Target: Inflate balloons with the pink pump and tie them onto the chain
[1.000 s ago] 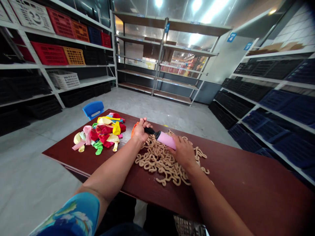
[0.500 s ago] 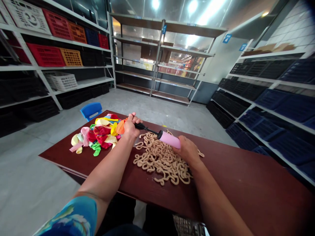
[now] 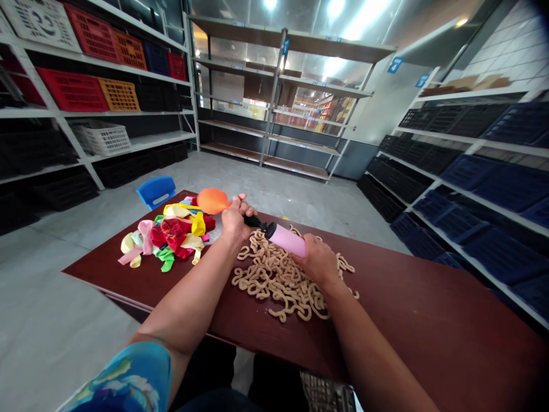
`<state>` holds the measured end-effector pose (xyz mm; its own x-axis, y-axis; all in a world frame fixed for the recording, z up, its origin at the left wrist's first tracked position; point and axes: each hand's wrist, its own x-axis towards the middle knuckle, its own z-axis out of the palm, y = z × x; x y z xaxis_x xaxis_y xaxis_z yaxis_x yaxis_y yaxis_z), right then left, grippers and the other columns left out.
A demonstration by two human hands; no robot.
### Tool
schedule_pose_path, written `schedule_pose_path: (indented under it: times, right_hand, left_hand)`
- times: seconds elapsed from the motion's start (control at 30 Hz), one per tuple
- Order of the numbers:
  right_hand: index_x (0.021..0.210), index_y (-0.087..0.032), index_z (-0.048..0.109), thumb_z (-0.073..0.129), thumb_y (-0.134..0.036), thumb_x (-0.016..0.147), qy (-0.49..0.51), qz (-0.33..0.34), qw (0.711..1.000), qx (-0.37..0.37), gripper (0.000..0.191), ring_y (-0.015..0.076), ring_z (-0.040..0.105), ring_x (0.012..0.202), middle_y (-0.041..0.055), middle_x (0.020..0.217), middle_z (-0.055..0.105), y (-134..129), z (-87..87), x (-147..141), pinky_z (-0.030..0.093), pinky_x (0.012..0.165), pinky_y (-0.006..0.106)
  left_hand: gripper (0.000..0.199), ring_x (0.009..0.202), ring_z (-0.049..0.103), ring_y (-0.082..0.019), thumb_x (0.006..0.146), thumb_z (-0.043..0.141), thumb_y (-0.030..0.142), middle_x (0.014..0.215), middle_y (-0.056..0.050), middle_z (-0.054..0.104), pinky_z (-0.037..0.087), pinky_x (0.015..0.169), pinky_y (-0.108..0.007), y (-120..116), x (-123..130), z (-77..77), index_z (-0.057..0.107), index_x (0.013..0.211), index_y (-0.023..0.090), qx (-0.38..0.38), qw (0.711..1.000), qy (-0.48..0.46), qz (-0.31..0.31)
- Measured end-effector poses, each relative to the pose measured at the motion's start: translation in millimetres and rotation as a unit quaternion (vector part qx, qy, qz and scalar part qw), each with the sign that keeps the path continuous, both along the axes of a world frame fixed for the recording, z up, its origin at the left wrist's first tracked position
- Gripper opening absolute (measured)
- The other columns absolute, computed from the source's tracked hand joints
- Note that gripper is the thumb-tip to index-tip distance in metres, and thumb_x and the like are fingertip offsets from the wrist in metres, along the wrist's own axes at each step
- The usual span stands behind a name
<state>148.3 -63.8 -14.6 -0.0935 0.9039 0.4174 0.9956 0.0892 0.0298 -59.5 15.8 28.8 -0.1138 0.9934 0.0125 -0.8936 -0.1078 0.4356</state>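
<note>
An orange balloon, partly filled with air, sticks out to the left of my left hand. That hand is closed around its neck, at the black end of a balloon pump. My right hand grips the pink barrel of the balloon pump. The pump is held slanting above a pile of beige, squiggly, rope-like pieces. Beside my left hand lies a heap of limp balloons in red, yellow, green, pink and cream. My fingers hide the join between balloon and pump.
Everything lies on a dark red-brown table. Behind its far left corner stands a blue chair. Shelves with coloured crates line the left side, and shelves with dark blue and black crates line the right. A metal rack stands at the back.
The orange balloon has swollen and now stands out past my left hand. My right hand and the pink barrel have moved left, closer to my left hand; less black rod shows.
</note>
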Motion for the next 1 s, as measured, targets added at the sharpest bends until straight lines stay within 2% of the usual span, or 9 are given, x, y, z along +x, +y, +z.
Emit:
schedule_pose_path:
  times: [0.17, 0.3, 0.43, 0.63, 0.73, 0.8, 1.0]
  right_hand:
    - [0.094, -0.021, 0.051, 0.057, -0.030, 0.072, -0.002, -0.044, 0.999, 0.011, 0.024, 0.0196, 0.050, 0.086, 0.0050, 0.093, 0.059, 7, 0.5, 25, 0.031, 0.067, 0.029]
    - [0.096, -0.022, 0.050, 0.057, -0.030, 0.072, 0.025, -0.074, 0.997, 0.019, 0.026, 0.0189, 0.047, 0.084, 0.0044, 0.093, 0.058, 10, -7.3, 41, 0.029, 0.063, 0.027]
    - [0.094, -0.020, 0.049, 0.058, -0.029, 0.071, 0.025, -0.049, 0.998, 0.026, 0.027, 0.0189, 0.047, 0.083, 0.0046, 0.091, 0.058, 10, -10.6, 35, 0.030, 0.064, 0.027]
    - [0.094, -0.019, 0.048, 0.059, -0.033, 0.070, 0.015, -0.012, 0.999, 0.027, 0.030, 0.0191, 0.051, 0.082, 0.0053, 0.088, 0.059, 4, -11.7, 10, 0.032, 0.066, 0.027]
    - [0.094, -0.019, 0.049, 0.057, -0.034, 0.072, 0.029, -0.008, 0.999, 0.034, 0.028, 0.0184, 0.052, 0.082, 0.0047, 0.087, 0.059, 2, -12.9, 7, 0.033, 0.066, 0.027]
    - [0.095, -0.020, 0.049, 0.057, -0.034, 0.072, 0.040, -0.004, 0.998, 0.038, 0.028, 0.0179, 0.052, 0.083, 0.0044, 0.088, 0.059, 3, -12.4, 11, 0.033, 0.067, 0.027]
    - [0.097, -0.022, 0.051, 0.059, -0.032, 0.070, 0.049, -0.060, 0.996, 0.037, 0.030, 0.0184, 0.049, 0.082, 0.0031, 0.089, 0.059, 10, -9.8, 41, 0.031, 0.064, 0.027]
  left_hand:
    - [0.018, 0.036, 0.030, -0.005, 0.087, 0.047, 0.033, 0.044, 0.009, 0.021, 0.034, 0.047, -0.020, 12, -25, 10.2, 0.051, 0.081, 0.017, 0.017, 0.998, 0.009, 0.068]
    - [0.019, 0.035, 0.030, -0.005, 0.087, 0.047, 0.033, 0.043, 0.010, 0.020, 0.035, 0.047, -0.021, 17, -29, 10.0, 0.053, 0.082, 0.016, 0.040, 0.995, 0.011, 0.091]
    - [0.019, 0.037, 0.035, -0.006, 0.085, 0.049, 0.032, 0.042, 0.009, 0.024, 0.036, 0.049, -0.022, 10, -13, 5.0, 0.056, 0.082, 0.014, 0.079, 0.994, 0.029, 0.069]
    - [0.022, 0.045, 0.050, -0.012, 0.082, 0.053, 0.034, 0.046, 0.004, 0.045, 0.042, 0.054, -0.027, -8, 23, -0.9, 0.056, 0.089, 0.014, 0.084, 0.993, 0.086, 0.020]
    - [0.020, 0.039, 0.043, -0.009, 0.083, 0.052, 0.033, 0.042, 0.007, 0.038, 0.041, 0.051, -0.025, -9, 30, 1.5, 0.054, 0.092, 0.015, 0.081, 0.992, 0.092, 0.006]
    - [0.018, 0.036, 0.037, -0.007, 0.084, 0.051, 0.032, 0.041, 0.009, 0.030, 0.039, 0.049, -0.024, -3, 27, 5.9, 0.053, 0.090, 0.016, 0.061, 0.994, 0.087, 0.017]
    - [0.012, 0.036, 0.033, -0.006, 0.086, 0.044, 0.025, 0.043, 0.009, 0.026, 0.036, 0.046, -0.022, 24, -3, 21.9, 0.052, 0.087, 0.016, 0.049, 0.995, 0.064, 0.060]
